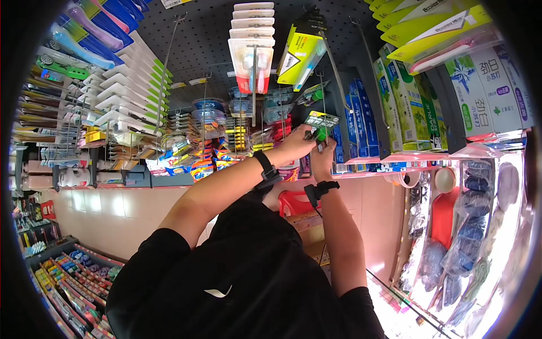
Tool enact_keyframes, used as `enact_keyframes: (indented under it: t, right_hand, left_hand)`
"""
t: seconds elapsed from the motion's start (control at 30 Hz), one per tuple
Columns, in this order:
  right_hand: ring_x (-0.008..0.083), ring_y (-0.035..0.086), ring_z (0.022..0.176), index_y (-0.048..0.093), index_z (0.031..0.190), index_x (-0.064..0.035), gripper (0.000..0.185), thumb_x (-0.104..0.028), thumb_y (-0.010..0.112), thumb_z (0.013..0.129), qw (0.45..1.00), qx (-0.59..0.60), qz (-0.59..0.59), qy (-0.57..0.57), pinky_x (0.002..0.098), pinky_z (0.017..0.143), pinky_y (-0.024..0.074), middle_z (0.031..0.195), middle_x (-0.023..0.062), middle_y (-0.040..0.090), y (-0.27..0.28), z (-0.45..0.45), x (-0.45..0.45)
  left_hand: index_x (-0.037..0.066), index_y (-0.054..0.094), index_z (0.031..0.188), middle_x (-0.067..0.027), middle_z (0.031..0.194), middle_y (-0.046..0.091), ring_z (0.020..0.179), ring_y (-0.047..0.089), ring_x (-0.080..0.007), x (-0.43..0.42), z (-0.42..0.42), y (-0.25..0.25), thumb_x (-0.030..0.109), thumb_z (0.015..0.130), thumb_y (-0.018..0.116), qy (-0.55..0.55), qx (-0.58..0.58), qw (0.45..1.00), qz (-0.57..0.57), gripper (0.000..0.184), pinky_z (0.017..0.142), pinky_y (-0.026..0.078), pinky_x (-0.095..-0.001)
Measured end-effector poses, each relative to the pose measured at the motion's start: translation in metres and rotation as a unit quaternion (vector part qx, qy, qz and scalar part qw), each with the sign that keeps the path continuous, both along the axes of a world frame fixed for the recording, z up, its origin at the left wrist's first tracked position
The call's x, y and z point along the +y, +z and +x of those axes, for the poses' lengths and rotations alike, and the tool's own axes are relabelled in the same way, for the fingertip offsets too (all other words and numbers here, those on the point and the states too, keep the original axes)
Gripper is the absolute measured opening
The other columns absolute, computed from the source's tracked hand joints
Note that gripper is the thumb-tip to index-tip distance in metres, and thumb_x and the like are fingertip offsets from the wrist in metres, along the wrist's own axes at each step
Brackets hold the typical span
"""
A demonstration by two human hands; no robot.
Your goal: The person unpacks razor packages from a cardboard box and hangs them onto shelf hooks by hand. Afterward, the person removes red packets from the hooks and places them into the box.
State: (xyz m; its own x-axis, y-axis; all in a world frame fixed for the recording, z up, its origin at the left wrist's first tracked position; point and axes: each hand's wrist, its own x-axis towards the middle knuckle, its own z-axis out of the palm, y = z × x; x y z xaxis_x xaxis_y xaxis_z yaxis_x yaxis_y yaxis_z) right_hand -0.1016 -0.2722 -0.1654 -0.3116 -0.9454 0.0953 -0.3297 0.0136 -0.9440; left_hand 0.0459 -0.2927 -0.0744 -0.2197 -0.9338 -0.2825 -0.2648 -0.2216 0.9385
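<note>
Both my hands are together at the lower shelf pegs, around a small carded pack (322, 120) with a dark, printed top and a bright green item on it. My left hand (297, 144) grips its left side with bent fingers. From the right and just below, my right hand (323, 160) closes on the pack's lower part. What kind of article it is cannot be made out. A similar green carded pack (314, 96) hangs on a peg just behind. My fingers partly cover the pack's lower end.
Boxed toothbrushes (252, 51) and a yellow-green pack (301, 56) hang on long metal hooks above my hands. Toothpaste boxes (412, 101) stand on the right shelf. Orange Tide bags (203, 165) lie at left. A red plastic stool (298, 203) is below.
</note>
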Motion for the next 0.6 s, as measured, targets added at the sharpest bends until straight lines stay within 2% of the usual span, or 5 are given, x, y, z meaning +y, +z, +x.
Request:
enact_keyframes:
  t: [0.33,0.37,0.4,0.53,0.6]
  right_hand:
    - [0.028,0.064,0.109,0.056,0.121,-0.0012,0.036,-0.015,0.068,0.09,0.987,-0.022,0.145,0.062,0.0386,0.091,0.0507,0.119,0.0151,0.063,0.0,-0.014,0.045]
    - [0.0285,0.066,0.106,0.059,0.118,-0.0028,0.031,-0.017,0.066,0.092,0.988,-0.03,0.112,0.103,0.0388,0.091,0.051,0.116,0.0148,0.065,-0.014,-0.019,0.057]
    - [0.0162,0.066,0.092,0.062,0.113,-0.0013,0.019,-0.006,0.061,0.094,0.986,0.042,0.106,0.118,0.0292,0.082,0.0527,0.11,0.0089,0.067,-0.031,-0.024,0.069]
    - [0.014,0.067,0.089,0.062,0.11,-0.0008,0.015,-0.006,0.058,0.097,0.982,-0.039,0.127,0.132,0.0284,0.081,0.0531,0.098,0.0065,0.07,-0.06,-0.046,0.138]
    - [0.014,0.067,0.087,0.063,0.11,-0.0004,0.015,-0.008,0.059,0.096,0.98,-0.021,0.176,0.092,0.0284,0.079,0.0534,0.097,0.0063,0.07,-0.047,-0.058,0.181]
  left_hand:
    - [0.003,0.055,0.13,-0.0094,0.118,0.064,0.105,0.061,-0.0142,0.034,0.016,0.016,0.015,0.092,0.063,0.003,0.048,0.998,-0.046,0.04,0.089,0.05,-0.029]
    - [0.003,0.057,0.127,-0.0079,0.116,0.065,0.103,0.062,-0.0139,0.04,0.021,0.021,0.015,0.095,0.062,-0.02,0.096,0.995,-0.011,0.035,0.088,0.05,-0.0282]
    - [0.003,0.059,0.125,-0.0064,0.114,0.066,0.101,0.063,-0.0136,0.047,0.026,0.023,0.014,0.097,0.061,-0.044,0.144,0.988,0.026,0.03,0.088,0.05,-0.0273]
    - [0.003,0.062,0.119,-0.0045,0.111,0.067,0.1,0.063,-0.0151,0.081,0.053,0.009,0.017,0.1,0.06,-0.105,0.196,0.966,0.134,0.024,0.086,0.051,-0.0273]
    - [0.003,0.064,0.112,-0.0024,0.096,0.066,0.088,0.063,-0.0109,0.1,0.071,0.008,0.018,0.099,0.056,-0.116,0.132,0.965,0.196,0.022,0.075,0.05,-0.0265]
